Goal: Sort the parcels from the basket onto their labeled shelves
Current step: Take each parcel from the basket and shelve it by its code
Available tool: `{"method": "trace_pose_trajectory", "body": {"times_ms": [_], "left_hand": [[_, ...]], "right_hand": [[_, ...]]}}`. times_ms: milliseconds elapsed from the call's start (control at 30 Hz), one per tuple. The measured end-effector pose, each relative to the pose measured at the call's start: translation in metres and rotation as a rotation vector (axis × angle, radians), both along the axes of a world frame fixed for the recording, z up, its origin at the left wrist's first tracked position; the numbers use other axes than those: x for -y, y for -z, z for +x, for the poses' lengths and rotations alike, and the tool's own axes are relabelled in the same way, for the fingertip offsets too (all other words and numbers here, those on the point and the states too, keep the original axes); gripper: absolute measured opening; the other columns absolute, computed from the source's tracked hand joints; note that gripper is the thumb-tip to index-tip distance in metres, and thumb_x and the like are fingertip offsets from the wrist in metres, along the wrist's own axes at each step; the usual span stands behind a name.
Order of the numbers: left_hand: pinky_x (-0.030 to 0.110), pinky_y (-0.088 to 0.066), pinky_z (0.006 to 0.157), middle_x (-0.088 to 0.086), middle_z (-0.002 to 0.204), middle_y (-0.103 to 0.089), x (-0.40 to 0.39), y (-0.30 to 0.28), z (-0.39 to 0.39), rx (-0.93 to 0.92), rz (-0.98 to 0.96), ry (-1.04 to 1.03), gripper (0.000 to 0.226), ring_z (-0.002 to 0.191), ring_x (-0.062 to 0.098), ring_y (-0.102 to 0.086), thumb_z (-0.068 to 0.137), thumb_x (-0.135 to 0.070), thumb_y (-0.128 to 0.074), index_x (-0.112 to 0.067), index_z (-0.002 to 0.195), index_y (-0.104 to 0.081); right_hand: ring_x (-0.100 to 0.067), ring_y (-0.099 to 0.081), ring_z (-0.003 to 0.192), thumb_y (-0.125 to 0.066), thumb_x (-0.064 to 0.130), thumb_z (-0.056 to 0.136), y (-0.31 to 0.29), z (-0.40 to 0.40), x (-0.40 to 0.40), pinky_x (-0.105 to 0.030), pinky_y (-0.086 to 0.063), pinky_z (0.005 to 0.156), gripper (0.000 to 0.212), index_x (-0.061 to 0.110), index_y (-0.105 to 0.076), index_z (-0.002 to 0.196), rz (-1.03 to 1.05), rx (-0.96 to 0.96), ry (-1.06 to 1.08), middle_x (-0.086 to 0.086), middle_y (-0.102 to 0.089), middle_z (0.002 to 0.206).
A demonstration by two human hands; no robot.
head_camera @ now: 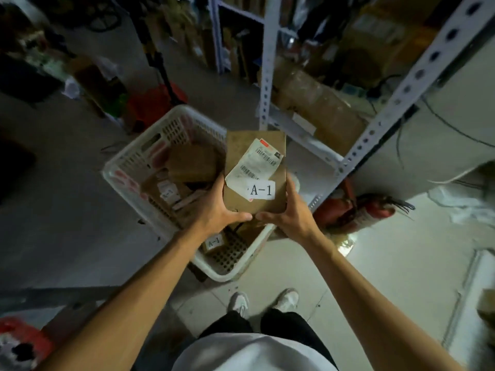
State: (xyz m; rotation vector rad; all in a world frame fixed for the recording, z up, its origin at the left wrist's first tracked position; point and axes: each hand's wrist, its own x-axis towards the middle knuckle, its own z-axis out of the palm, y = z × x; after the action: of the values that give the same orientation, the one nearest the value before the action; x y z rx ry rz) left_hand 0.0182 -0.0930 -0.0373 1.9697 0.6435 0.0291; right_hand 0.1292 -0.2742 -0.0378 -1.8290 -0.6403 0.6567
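While both hands hold a brown parcel (254,172) marked A-1 at the centre of the frame, just above the white basket (126,167), the step in hand looks like reading its label before shelving. Next it must likely go to the matching shelf on the metal rack (267,62) at upper right, whose own labels I cannot read. The left hand (217,207) and right hand (289,210) clasp its lower corners, fingers partly curled round the edges, thumbs nearly meeting.
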Motion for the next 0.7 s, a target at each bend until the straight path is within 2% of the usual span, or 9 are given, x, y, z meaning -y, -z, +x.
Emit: {"method": "trace_pose_trajectory", "body": {"times_ms": [33, 133, 200, 267, 367, 467, 567, 700], "left_hand": [[0.041, -0.048, 0.104, -0.007, 0.136, -0.057, 0.01, 0.003, 0.003, -0.013, -0.008, 0.035, 0.115, 0.124, 0.012, -0.054, 0.045, -0.051, -0.092, -0.029, 0.144, -0.037], [0.042, -0.052, 0.1, -0.009, 0.131, -0.06, 0.046, 0.01, 0.014, -0.019, -0.02, 0.128, 0.115, 0.121, 0.01, -0.057, 0.042, -0.059, -0.092, -0.029, 0.14, -0.039], [0.034, -0.054, 0.094, -0.011, 0.124, -0.063, 0.077, 0.009, 0.023, -0.012, -0.012, 0.18, 0.102, 0.113, 0.003, -0.06, 0.046, -0.047, -0.096, -0.026, 0.132, -0.046], [0.027, -0.054, 0.09, -0.015, 0.119, -0.063, 0.113, 0.01, 0.033, 0.014, -0.032, 0.238, 0.091, 0.109, -0.005, -0.059, 0.051, -0.029, -0.098, -0.026, 0.127, -0.049], [0.019, -0.053, 0.089, -0.016, 0.124, -0.061, 0.175, 0.007, 0.057, 0.058, -0.043, 0.366, 0.1, 0.113, 0.002, -0.059, 0.051, -0.035, -0.097, -0.029, 0.135, -0.044], [0.006, -0.047, 0.077, -0.017, 0.121, -0.055, 0.244, -0.008, 0.09, 0.07, -0.057, 0.52, 0.095, 0.114, 0.006, -0.055, 0.057, -0.029, -0.096, -0.03, 0.135, -0.04], [0.003, -0.046, 0.069, -0.02, 0.113, -0.055, 0.315, -0.031, 0.133, 0.136, 0.007, 0.687, 0.087, 0.106, 0.007, -0.058, 0.057, -0.036, -0.095, -0.029, 0.125, -0.042], [0.002, -0.045, 0.077, -0.013, 0.12, -0.058, 0.409, -0.069, 0.189, 0.27, -0.031, 0.887, 0.092, 0.109, 0.008, -0.058, 0.057, -0.038, -0.094, -0.02, 0.132, -0.043]], "right_hand": [[-0.008, -0.057, 0.121, -0.093, 0.021, 0.062, 0.001, -0.002, 0.015, -0.04, -0.051, 0.103, 0.114, 0.045, -0.022, 0.148, 0.001, -0.005, 0.031, 0.019, -0.056, 0.129], [-0.004, -0.059, 0.12, -0.091, 0.015, 0.064, 0.001, -0.01, 0.063, -0.035, -0.057, 0.093, 0.114, 0.054, -0.022, 0.146, 0.019, -0.046, 0.124, 0.027, -0.059, 0.124], [0.003, -0.054, 0.123, -0.093, 0.013, 0.063, 0.0, -0.014, 0.098, -0.026, -0.055, 0.093, 0.114, 0.052, -0.024, 0.146, 0.033, -0.064, 0.198, 0.028, -0.057, 0.128], [0.003, -0.053, 0.125, -0.093, 0.014, 0.064, 0.002, -0.017, 0.137, -0.022, -0.052, 0.093, 0.111, 0.047, -0.026, 0.147, 0.052, -0.061, 0.27, 0.027, -0.056, 0.131], [0.008, -0.056, 0.117, -0.09, 0.006, 0.066, 0.001, -0.015, 0.203, -0.013, -0.051, 0.083, 0.107, 0.053, -0.027, 0.139, 0.063, -0.038, 0.371, 0.035, -0.059, 0.121], [0.003, -0.061, 0.114, -0.092, 0.011, 0.065, -0.012, -0.01, 0.273, -0.022, -0.056, 0.085, 0.106, 0.058, -0.029, 0.137, 0.048, -0.003, 0.513, 0.031, -0.062, 0.12], [-0.005, -0.061, 0.118, -0.094, 0.027, 0.061, -0.036, 0.003, 0.343, -0.038, -0.056, 0.095, 0.112, 0.042, -0.026, 0.149, 0.025, 0.055, 0.66, 0.019, -0.061, 0.128], [-0.009, -0.057, 0.124, -0.094, 0.032, 0.06, -0.079, 0.02, 0.43, -0.04, -0.055, 0.098, 0.11, 0.04, -0.027, 0.147, 0.019, 0.199, 0.842, 0.013, -0.056, 0.134]]}}
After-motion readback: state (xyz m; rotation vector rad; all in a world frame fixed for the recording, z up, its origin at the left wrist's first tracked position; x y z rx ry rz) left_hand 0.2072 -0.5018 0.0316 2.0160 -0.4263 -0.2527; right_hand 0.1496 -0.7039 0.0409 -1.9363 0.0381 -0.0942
